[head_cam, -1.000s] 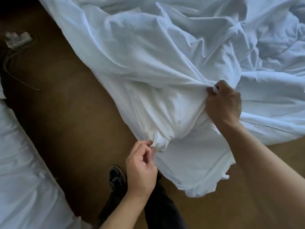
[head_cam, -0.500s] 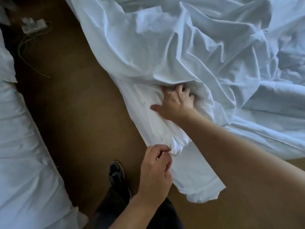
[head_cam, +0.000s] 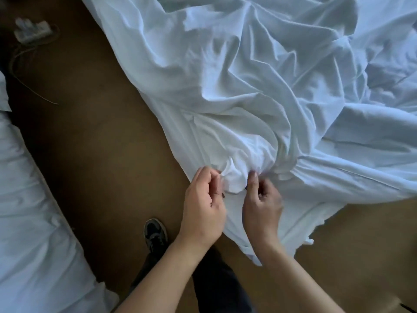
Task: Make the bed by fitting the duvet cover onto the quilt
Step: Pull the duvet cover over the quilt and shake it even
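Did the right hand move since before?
Yes. The right hand came down out of the duvet cover folds, toward the shoe, beside the left hand.

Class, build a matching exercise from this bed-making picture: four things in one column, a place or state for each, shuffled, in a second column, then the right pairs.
Things
1. left hand
2. right hand
3. shoe
4. power strip

Places or states
A. on the brown floor, top left corner, with cables
B. pinches the left side of the bunched white duvet cover
C. on the floor below the hands, dark
D. pinches the right side of the bunch

Pairs: 1-B, 2-D, 3-C, 4-A
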Demonstrator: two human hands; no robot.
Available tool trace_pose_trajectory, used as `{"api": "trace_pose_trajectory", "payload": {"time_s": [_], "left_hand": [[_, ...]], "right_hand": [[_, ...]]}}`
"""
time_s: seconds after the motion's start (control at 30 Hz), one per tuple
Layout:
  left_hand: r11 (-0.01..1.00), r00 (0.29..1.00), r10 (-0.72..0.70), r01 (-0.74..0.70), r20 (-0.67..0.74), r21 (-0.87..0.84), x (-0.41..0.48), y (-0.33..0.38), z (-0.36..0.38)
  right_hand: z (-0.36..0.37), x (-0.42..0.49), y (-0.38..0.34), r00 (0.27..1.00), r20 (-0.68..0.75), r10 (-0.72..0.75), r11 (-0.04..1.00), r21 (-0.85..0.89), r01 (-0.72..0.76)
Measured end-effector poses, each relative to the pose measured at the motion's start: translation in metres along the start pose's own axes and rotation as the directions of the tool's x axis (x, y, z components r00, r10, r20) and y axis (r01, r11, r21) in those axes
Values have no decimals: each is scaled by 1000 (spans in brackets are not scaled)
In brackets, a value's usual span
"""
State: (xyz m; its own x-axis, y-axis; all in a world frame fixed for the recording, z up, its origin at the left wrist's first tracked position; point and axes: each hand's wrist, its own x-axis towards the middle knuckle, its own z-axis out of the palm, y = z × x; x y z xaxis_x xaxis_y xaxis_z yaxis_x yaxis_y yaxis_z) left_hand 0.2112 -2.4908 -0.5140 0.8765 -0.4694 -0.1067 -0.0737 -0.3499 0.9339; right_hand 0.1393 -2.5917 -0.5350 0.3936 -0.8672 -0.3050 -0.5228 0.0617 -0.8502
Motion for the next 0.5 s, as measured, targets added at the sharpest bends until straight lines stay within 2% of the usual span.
{"api": "trace_pose_trajectory", "payload": {"time_s": [0.03,0.07,0.1,0.2,0.27,0.3,0.37,0.43,0.47,0.5], "left_hand": [[1000,1000,7,-7,24,-15,2,5,-2],[999,998,12,-10,58,-32,3,8,-4],[999,995,13,-8,94,-53,2,10,-7],[991,992,-3,19,124,-129,2,19,-17],[978,993,2,23,120,-206,8,28,-24],[965,992,3,30,126,-260,12,33,-26],[934,988,3,52,154,-353,19,43,-28],[916,985,-8,77,175,-394,22,49,-28],[907,983,-18,93,184,-410,24,51,-27],[899,981,-28,109,193,-425,24,53,-27]], "right_hand": [[3,-14,9,942,172,289,920,222,-323],[5,-16,11,842,334,424,762,370,-531],[8,-9,11,815,402,418,678,459,-574],[12,21,-8,933,271,239,703,614,-359],[13,28,-19,943,280,178,684,654,-323],[13,27,-22,934,321,155,640,688,-342],[11,28,-29,895,427,127,446,782,-436],[5,31,-35,855,511,90,164,839,-519],[2,31,-37,849,522,75,82,846,-527],[-1,30,-37,848,525,73,52,847,-529]]}}
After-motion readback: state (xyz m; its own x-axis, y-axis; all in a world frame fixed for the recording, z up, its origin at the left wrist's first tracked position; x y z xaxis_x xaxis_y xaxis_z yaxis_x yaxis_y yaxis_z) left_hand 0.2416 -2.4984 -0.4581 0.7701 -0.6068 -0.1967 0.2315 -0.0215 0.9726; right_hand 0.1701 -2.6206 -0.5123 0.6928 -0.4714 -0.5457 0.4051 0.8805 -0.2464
